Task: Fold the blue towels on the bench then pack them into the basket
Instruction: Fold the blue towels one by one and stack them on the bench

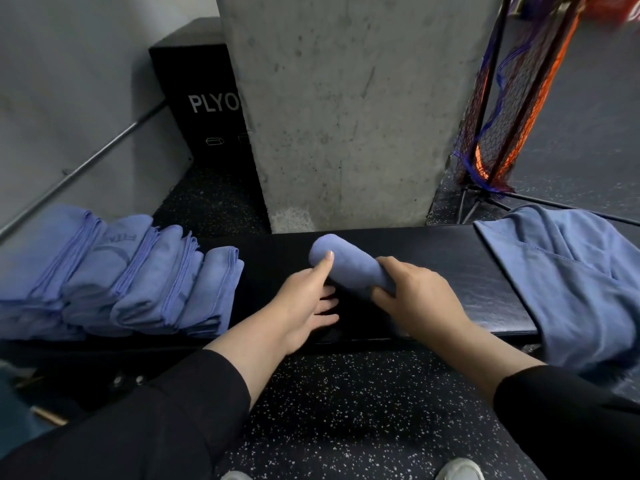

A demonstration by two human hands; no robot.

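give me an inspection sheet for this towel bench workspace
surface: black padded bench, bare in the middle
job's things: rolled blue towel at centre; row of folded towels at left; loose towel pile draped over right end; basket not in view
clutter: nothing seen
grippers: left hand thumb on the roll, fingers spread on bench; right hand grips the roll's near end
cables: nothing seen
surroundings: concrete pillar, black plyo box, netted stand, speckled floor
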